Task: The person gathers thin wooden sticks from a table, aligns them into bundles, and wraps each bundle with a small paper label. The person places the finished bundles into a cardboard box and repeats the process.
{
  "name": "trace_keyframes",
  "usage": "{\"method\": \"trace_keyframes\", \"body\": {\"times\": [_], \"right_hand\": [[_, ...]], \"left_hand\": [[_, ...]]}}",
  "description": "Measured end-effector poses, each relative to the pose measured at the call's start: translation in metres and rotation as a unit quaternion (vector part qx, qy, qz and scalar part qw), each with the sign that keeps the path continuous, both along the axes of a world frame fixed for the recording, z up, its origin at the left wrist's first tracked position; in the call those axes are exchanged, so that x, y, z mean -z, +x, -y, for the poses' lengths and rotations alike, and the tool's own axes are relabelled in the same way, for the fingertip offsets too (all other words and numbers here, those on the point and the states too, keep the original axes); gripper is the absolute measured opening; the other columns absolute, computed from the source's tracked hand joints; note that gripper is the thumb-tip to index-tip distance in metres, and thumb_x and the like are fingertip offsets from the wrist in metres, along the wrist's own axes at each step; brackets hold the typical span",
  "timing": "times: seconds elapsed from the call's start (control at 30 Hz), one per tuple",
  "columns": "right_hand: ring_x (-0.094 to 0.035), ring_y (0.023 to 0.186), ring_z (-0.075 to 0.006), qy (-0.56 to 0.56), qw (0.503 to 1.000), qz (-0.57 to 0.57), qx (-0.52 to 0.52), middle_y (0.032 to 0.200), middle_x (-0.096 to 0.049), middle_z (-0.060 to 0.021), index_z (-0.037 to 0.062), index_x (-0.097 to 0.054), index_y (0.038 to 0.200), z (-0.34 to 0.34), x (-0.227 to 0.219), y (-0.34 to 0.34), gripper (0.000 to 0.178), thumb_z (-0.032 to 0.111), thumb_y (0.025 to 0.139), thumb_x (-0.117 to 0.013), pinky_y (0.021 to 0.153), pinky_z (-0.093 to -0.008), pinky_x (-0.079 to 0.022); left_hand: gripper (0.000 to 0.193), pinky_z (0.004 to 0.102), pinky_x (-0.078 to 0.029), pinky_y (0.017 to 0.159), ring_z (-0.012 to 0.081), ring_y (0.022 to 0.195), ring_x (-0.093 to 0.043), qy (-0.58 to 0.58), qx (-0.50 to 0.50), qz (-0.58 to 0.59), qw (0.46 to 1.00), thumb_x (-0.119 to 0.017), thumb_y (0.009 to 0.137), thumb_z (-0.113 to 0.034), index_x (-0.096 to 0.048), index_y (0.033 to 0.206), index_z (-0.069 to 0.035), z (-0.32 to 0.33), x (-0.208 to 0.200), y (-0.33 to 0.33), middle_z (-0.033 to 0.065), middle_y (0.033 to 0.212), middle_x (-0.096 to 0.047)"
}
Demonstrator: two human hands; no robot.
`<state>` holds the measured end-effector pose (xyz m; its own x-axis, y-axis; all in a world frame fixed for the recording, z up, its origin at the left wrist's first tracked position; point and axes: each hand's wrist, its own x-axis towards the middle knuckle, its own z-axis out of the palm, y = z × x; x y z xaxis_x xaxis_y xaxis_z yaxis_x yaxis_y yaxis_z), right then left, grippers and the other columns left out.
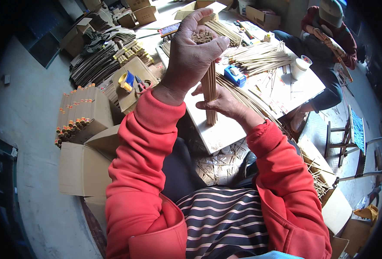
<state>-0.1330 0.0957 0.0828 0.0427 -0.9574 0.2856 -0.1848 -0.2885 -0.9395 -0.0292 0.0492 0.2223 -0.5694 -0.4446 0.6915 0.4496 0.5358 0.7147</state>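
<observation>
Tabletop [220,134], white, bearing a spread of loose brown sticks [260,56] at its far side. An upright bundle of thin sticks [210,80] rises over its near end; whether the foot touches, I cannot tell. My left hand [193,51] curls its fingers round the top, one finger lifted; my right hand [227,103] clasps the lower part. Right of the bundle: a blue tape dispenser [235,76].

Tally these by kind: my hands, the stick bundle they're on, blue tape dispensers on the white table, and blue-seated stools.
Hands (left hand, right hand): 2
Stick bundle: 1
Blue tape dispenser: 1
Blue-seated stool: 1
Total: 5
</observation>
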Motion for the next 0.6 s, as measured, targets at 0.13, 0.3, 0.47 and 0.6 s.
{"method": "trace_keyframes", "body": {"times": [0.13, 0.3, 0.47, 0.6], "right_hand": [[-0.053, 0.096, -0.0189, -0.069, 0.994, -0.044, 0.067, 0.104, -0.056, -0.0115, 0.0011, -0.044, 0.119, -0.011, -0.027, 0.005, 0.072, 0.029, 0.064, -0.080, 0.085, -0.0315, -0.043], [-0.052, 0.070, -0.0097, 0.038, 0.996, 0.017, 0.079, 0.076, -0.055, -0.0005, 0.0053, -0.053, 0.085, -0.035, -0.055, 0.024, 0.032, 0.020, 0.068, -0.076, 0.066, -0.0264, -0.045], [-0.048, 0.064, -0.0075, 0.039, 0.997, 0.038, 0.050, 0.069, -0.052, 0.0006, 0.0055, -0.050, 0.080, -0.048, -0.055, 0.032, 0.029, 0.015, 0.068, -0.075, 0.060, -0.0245, -0.043], [-0.049, 0.065, -0.0088, 0.003, 0.996, 0.034, 0.085, 0.071, -0.054, -0.0009, 0.0032, -0.053, 0.087, -0.040, -0.044, 0.033, 0.027, 0.015, 0.071, -0.071, 0.062, -0.0252, -0.044]], "left_hand": [[0.060, 0.0216, -0.046, 0.052, 0.0111, 0.052, -0.052, 0.082, 0.006, -0.044, 0.996, -0.063, 0.075, 0.001, -0.034, 0.127, -0.001, 0.000, -0.010, 0.006, 0.0035, 0.065, -0.053], [0.061, 0.0215, -0.046, 0.051, 0.0094, 0.054, -0.054, 0.124, 0.099, -0.054, 0.986, -0.066, 0.074, -0.001, -0.035, 0.127, 0.001, -0.009, -0.018, 0.012, 0.0043, 0.069, -0.056], [0.068, 0.0279, -0.047, 0.053, 0.0170, 0.052, -0.053, 0.187, 0.274, -0.074, 0.940, -0.062, 0.070, 0.005, -0.031, 0.130, -0.002, -0.026, -0.028, 0.026, 0.0082, 0.064, -0.053], [0.064, 0.0240, -0.046, 0.052, 0.0108, 0.054, -0.054, 0.118, 0.216, -0.046, 0.968, -0.066, 0.073, 0.000, -0.034, 0.128, -0.001, -0.014, -0.024, 0.023, 0.0044, 0.066, -0.054]]}}
